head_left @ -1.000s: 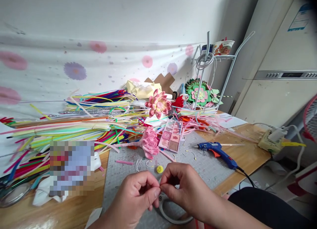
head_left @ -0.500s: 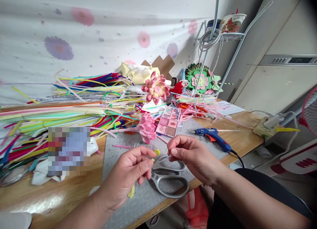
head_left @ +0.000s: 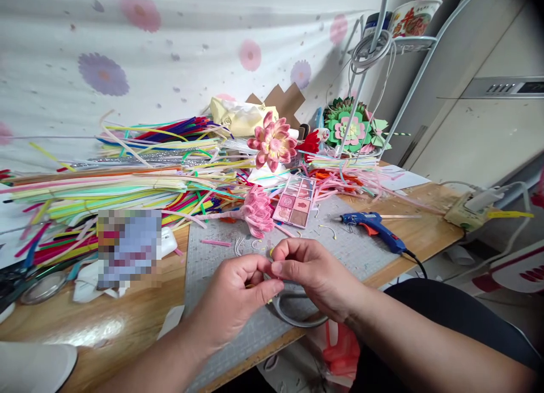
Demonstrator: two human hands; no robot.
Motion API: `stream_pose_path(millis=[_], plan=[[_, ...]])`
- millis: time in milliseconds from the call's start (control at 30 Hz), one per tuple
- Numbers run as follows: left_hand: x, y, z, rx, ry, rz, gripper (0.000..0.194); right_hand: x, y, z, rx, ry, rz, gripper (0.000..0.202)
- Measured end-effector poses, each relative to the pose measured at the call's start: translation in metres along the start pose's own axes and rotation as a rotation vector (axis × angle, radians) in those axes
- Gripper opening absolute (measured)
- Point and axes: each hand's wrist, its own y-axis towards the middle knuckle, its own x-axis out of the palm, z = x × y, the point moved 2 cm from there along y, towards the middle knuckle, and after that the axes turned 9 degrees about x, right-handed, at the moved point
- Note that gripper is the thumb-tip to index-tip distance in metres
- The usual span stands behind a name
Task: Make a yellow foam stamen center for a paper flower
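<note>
At a craft table, the left hand (head_left: 240,288) and right hand (head_left: 312,274) are pinching narrowly, fingertips together, above scissors (head_left: 293,322) on the near mat (head_left: 361,257). From here I'm not making out any piece between them; one hiding there is probably being light and fragile, suiting an end hold. Beyond, a pink flower (head_left: 258,211) is looking soft, its stem (head_left: 221,215) offering the safest grip.

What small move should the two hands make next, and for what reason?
Perhaps the right hand should draw back slightly while the left hand holds steady. The fingertips of both are close together above the grey mat, so anything pinched there is mostly hidden; a small gap might show it better.
</note>
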Motion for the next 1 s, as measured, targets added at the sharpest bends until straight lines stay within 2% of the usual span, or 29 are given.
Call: stream_pose_path(millis=[167,267,367,500,600,767,900,1000], plan=[[-0.003,0.002,0.0,-0.073,-0.257,0.106,0.017,-0.003,-0.002,-0.003,-0.08,0.068,-0.062,0.028],[-0.005,0.004,0.0,-0.085,-0.4,0.153,0.018,-0.004,-0.002,0.0,-0.09,-0.031,-0.044,0.028],[-0.007,0.004,-0.002,-0.075,-0.421,0.173,0.019,0.001,-0.001,0.007,-0.03,-0.162,-0.039,0.033],[-0.009,0.005,0.0,-0.009,-0.212,0.051,0.024,0.004,-0.002,0.009,0.0,-0.221,0.05,0.037],[-0.02,0.009,0.007,0.016,-0.053,-0.002,0.032,-0.001,-0.009,-0.001,-0.047,-0.234,0.096,0.035],[-0.062,0.008,0.018,0.015,0.215,0.085,0.028,-0.02,-0.023,-0.02,-0.134,-0.309,0.139,0.03],[-0.096,-0.004,0.011,-0.045,0.488,0.097,0.028,-0.031,-0.029,-0.023,-0.104,-0.43,0.072,0.026],[-0.112,-0.011,0.009,-0.012,0.684,0.116,0.022,-0.031,-0.03,-0.022,-0.088,-0.523,0.013,0.02]])
